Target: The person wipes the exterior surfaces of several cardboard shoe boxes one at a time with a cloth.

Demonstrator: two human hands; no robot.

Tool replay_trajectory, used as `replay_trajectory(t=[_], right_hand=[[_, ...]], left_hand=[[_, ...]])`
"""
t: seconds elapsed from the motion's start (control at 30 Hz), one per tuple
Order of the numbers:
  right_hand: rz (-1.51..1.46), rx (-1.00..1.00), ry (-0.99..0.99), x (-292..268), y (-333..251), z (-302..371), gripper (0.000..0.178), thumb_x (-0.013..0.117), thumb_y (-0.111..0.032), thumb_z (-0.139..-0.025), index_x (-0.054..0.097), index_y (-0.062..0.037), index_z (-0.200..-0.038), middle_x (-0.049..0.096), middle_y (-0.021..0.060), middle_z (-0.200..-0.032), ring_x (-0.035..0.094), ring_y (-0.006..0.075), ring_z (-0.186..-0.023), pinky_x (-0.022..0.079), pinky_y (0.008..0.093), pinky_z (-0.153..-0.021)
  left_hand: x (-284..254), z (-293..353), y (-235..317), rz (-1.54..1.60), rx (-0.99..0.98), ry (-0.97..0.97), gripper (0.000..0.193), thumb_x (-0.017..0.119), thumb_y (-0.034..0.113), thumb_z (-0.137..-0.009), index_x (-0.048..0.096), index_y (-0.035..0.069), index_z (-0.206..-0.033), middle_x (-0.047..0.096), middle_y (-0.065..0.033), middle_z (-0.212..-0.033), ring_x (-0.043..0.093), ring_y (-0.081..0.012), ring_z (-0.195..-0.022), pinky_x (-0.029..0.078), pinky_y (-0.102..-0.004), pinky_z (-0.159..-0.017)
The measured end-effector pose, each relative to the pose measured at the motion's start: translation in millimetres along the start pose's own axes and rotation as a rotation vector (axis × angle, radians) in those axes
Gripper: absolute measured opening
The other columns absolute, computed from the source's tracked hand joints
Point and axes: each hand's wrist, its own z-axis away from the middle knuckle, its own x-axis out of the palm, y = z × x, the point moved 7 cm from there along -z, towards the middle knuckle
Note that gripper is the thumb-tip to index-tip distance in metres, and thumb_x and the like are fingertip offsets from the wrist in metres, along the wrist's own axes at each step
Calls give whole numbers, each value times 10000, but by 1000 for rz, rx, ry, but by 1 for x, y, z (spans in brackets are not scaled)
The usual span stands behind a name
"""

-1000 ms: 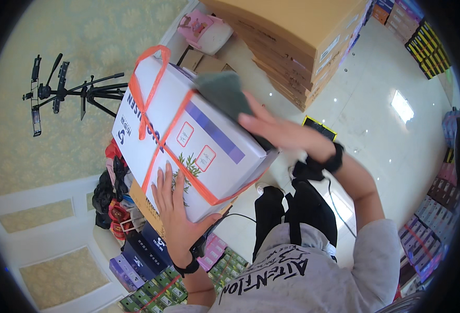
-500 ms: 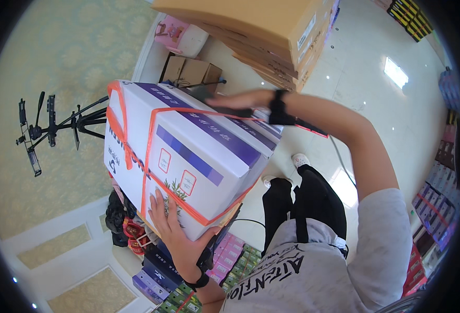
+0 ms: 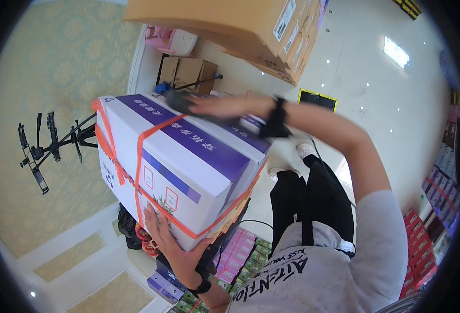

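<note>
A large white cardboard box [image 3: 201, 177] with purple bands, tied with orange-red strap [image 3: 140, 151], stands tilted in view before me. My left hand [image 3: 170, 245] lies against the box's near side, fingers spread, holding nothing. Across the box top reaches my right hand [image 3: 224, 107], smeared by motion. Under and ahead of its fingers is a dark grey cloth-like thing [image 3: 179, 101], pressed near the top's far part; blur hides its exact shape. Both wrists wear black bands.
Large brown cartons [image 3: 214, 23] are stacked beyond the box. To the left, a black tripod [image 3: 58, 143] stands by the patterned wall. Pink boxes [image 3: 235, 255], green boxes and red boxes [image 3: 417, 255] sit on the floor. A smaller brown carton [image 3: 193, 73] lies behind.
My right hand has swept left across the box top with the dark grey cloth-like thing. My left hand stays on the box side. The whole view has shifted a little.
</note>
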Motion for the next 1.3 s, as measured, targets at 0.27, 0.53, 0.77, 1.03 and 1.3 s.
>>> replay_trajectory(t=[0.27,0.53,0.77,1.03,1.3], right_hand=[[-187,300,-113,-26,132,-75,525,413,-342,-915,326,-37,-1333,500,89,-1223,494,154,-1050,416,296,-895],[159,576,182,-18,140,181,374,437,-196,-920,443,-15,-1248,576,57,-1058,517,121,-959,418,271,-862],[-811,229,631,1,62,276,494,500,-208,-897,324,-10,-1314,490,137,-1234,522,238,-1097,437,346,-927],[-720,25,168,106,-61,256,692,619,-75,-752,268,35,-1338,421,133,-1311,405,250,-1211,299,362,-1014],[-624,170,-194,230,-124,201,569,549,-47,-827,297,14,-1333,421,142,-1312,393,253,-1222,314,360,-1002]], left_hand=[[-1,12,-19,36,-44,17,996,765,503,-554,313,108,-1349,250,-181,-1416,242,-375,-1298,225,-510,-1021],[-7,2,-11,56,4,75,908,751,487,-569,417,48,-1289,317,-190,-1385,259,-382,-1291,185,-518,-1033],[-23,14,-10,119,34,221,577,612,379,-768,507,21,-1207,425,-177,-1315,362,-368,-1233,257,-455,-1015],[-21,103,22,702,156,512,181,557,154,-805,610,-9,-745,627,-113,-743,607,-258,-709,470,-323,-645],[74,142,40,2132,83,-2,753,521,487,-848,252,-5,-1350,380,-108,-1331,362,-191,-1225,311,-318,-1006]])
